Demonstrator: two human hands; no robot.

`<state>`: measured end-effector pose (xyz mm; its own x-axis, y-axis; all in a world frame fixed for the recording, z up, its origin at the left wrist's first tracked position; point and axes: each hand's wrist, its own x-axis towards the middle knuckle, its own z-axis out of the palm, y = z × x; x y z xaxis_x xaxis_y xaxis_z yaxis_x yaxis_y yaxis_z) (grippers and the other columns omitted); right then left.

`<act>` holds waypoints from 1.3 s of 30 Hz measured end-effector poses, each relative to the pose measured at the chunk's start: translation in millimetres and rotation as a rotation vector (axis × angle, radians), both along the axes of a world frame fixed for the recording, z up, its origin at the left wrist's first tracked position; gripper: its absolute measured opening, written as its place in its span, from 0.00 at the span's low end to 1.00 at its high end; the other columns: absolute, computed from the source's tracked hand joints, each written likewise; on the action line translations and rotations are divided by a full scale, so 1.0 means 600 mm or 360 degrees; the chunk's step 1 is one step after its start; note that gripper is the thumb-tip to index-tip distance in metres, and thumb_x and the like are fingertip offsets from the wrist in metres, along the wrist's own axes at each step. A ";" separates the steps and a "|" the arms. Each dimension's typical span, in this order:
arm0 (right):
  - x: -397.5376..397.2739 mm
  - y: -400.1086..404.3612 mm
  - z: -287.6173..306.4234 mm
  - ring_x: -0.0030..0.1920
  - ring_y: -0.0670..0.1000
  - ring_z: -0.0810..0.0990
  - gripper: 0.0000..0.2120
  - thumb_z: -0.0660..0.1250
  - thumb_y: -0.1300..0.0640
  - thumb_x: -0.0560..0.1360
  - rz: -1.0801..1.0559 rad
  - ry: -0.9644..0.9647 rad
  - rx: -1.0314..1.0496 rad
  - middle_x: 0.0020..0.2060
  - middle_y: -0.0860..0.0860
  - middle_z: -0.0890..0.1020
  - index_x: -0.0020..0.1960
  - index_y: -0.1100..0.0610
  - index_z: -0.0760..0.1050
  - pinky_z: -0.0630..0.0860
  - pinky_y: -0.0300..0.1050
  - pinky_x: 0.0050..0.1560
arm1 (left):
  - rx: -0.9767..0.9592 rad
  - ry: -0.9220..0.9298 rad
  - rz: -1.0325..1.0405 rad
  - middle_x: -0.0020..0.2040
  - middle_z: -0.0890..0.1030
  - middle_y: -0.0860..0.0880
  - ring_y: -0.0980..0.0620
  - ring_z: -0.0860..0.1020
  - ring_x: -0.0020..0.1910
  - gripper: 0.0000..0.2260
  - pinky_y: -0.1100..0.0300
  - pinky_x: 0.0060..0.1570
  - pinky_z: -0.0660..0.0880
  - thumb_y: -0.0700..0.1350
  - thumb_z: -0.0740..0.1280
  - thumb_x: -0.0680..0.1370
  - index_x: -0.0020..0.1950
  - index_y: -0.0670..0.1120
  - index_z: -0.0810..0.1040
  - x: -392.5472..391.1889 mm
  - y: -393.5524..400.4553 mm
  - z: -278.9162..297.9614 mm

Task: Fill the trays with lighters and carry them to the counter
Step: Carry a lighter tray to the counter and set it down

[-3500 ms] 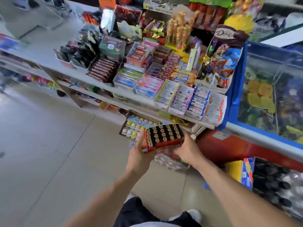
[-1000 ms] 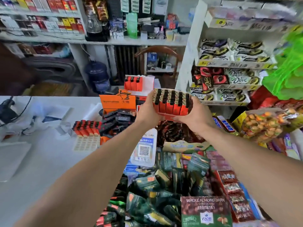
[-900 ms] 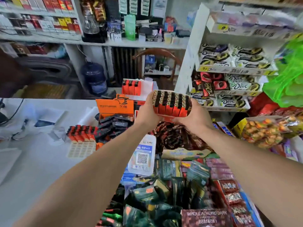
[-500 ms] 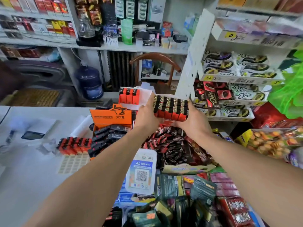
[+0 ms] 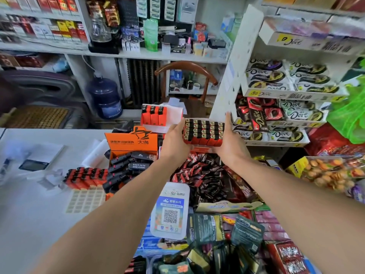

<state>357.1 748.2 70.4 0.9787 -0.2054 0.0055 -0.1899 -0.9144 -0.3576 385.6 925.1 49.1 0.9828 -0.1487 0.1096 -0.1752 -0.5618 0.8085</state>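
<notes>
Two bare hands hold a full tray of lighters in the air above a crowded shop worktop. The left hand presses against the tray's left end and the right hand against its right end, fingers wrapped round the sides, so the tray is clamped between them. The lighters stand packed in rows, red bodies below and black-and-metal tops facing the camera.

Just beyond the tray, a second white tray holds only three red lighters at its left end. To the left of the hands stands an open orange box filled with dark lighters lying on their sides. Left of that, on the white worktop, a partly filled tray carries a row of red lighters along its far edge, its near cells bare. Below the held tray lies a heap of dark red sachets, and nearer the camera a payment sign with a square code stands among snack packets.

To the right, a white rack carries chocolate bars on tilted shelves. Behind the worktop are a wooden chair, a blue water jug and shelves of cartons.
</notes>
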 end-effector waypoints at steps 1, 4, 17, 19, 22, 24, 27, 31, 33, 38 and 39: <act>0.001 -0.002 -0.001 0.32 0.46 0.76 0.60 0.76 0.53 0.74 0.0017 0.0001 -0.0028 0.46 0.54 0.80 0.78 0.48 0.26 0.66 0.40 0.25 | 0.0058 0.0007 0.0004 0.64 0.74 0.47 0.47 0.76 0.60 0.34 0.56 0.59 0.75 0.37 0.76 0.73 0.75 0.52 0.67 0.001 0.003 0.001; 0.009 -0.001 -0.002 0.32 0.46 0.76 0.59 0.75 0.53 0.75 0.0060 0.0012 -0.0065 0.60 0.59 0.78 0.78 0.50 0.26 0.64 0.39 0.25 | 0.0428 -0.0087 0.0078 0.73 0.67 0.46 0.45 0.66 0.72 0.40 0.52 0.72 0.63 0.48 0.78 0.73 0.80 0.53 0.62 0.012 0.013 -0.002; 0.036 0.030 0.008 0.65 0.60 0.75 0.42 0.75 0.63 0.74 0.0041 -0.0055 -0.0014 0.72 0.62 0.66 0.80 0.52 0.55 0.73 0.54 0.64 | 0.0725 -0.0008 0.0083 0.47 0.82 0.50 0.46 0.77 0.54 0.12 0.51 0.59 0.65 0.53 0.72 0.78 0.58 0.50 0.77 0.033 0.004 -0.010; 0.038 0.032 0.007 0.66 0.61 0.74 0.41 0.73 0.64 0.75 0.0037 -0.0068 -0.0044 0.74 0.62 0.64 0.79 0.52 0.54 0.74 0.54 0.63 | 0.0749 -0.0025 0.0113 0.44 0.81 0.50 0.45 0.79 0.52 0.09 0.52 0.58 0.64 0.49 0.72 0.79 0.56 0.49 0.77 0.036 0.004 -0.010; 0.046 0.033 0.002 0.66 0.60 0.74 0.40 0.71 0.65 0.76 0.0008 -0.0069 -0.0030 0.75 0.61 0.64 0.80 0.51 0.53 0.74 0.54 0.62 | 0.0797 -0.0078 0.0168 0.40 0.81 0.50 0.46 0.79 0.45 0.05 0.54 0.53 0.61 0.45 0.70 0.79 0.54 0.49 0.77 0.039 0.005 -0.016; 0.053 0.033 -0.003 0.69 0.61 0.72 0.41 0.70 0.66 0.76 -0.0020 -0.0066 -0.0031 0.77 0.61 0.60 0.81 0.50 0.51 0.74 0.55 0.63 | 0.0806 -0.0096 0.0190 0.39 0.81 0.50 0.47 0.76 0.39 0.04 0.55 0.51 0.59 0.44 0.69 0.79 0.53 0.49 0.78 0.041 0.003 -0.020; 0.060 0.033 -0.011 0.73 0.61 0.69 0.42 0.68 0.68 0.77 -0.0040 -0.0094 -0.0056 0.80 0.60 0.54 0.81 0.50 0.50 0.75 0.54 0.63 | 0.0848 -0.0099 0.0209 0.36 0.80 0.50 0.46 0.74 0.37 0.04 0.55 0.51 0.60 0.42 0.69 0.78 0.52 0.49 0.79 0.047 0.005 -0.020; 0.071 0.032 -0.016 0.74 0.61 0.67 0.40 0.66 0.69 0.78 -0.0055 -0.0134 -0.0051 0.80 0.61 0.55 0.81 0.51 0.50 0.74 0.54 0.65 | 0.0909 -0.0168 0.0255 0.40 0.84 0.48 0.44 0.80 0.42 0.08 0.56 0.50 0.58 0.38 0.68 0.78 0.55 0.48 0.80 0.054 0.005 -0.019; 0.078 0.031 -0.020 0.71 0.62 0.70 0.40 0.66 0.70 0.77 -0.0065 -0.0141 -0.0053 0.78 0.62 0.57 0.81 0.51 0.50 0.74 0.56 0.64 | 0.0971 -0.0217 0.0279 0.40 0.83 0.47 0.45 0.81 0.42 0.11 0.56 0.50 0.57 0.38 0.66 0.79 0.59 0.48 0.80 0.053 0.003 -0.020; 0.077 0.031 -0.032 0.73 0.64 0.67 0.45 0.68 0.73 0.74 -0.0061 -0.0182 -0.0048 0.79 0.61 0.53 0.80 0.50 0.49 0.75 0.55 0.64 | 0.1021 -0.0248 0.0289 0.40 0.83 0.47 0.44 0.79 0.40 0.12 0.53 0.56 0.65 0.36 0.65 0.79 0.60 0.47 0.80 0.052 0.000 -0.018; 0.068 0.034 -0.034 0.77 0.63 0.62 0.46 0.68 0.72 0.74 -0.0054 -0.0186 -0.0015 0.80 0.59 0.50 0.81 0.50 0.47 0.73 0.54 0.67 | 0.1027 -0.0242 0.0287 0.40 0.83 0.46 0.44 0.77 0.39 0.13 0.53 0.57 0.65 0.35 0.65 0.78 0.60 0.47 0.80 0.052 0.001 -0.020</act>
<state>398.0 768.6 49.9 0.9637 -0.2380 0.1212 -0.1785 -0.9115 -0.3706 416.5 925.8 37.4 0.9790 -0.0659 0.1927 -0.1186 -0.9537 0.2763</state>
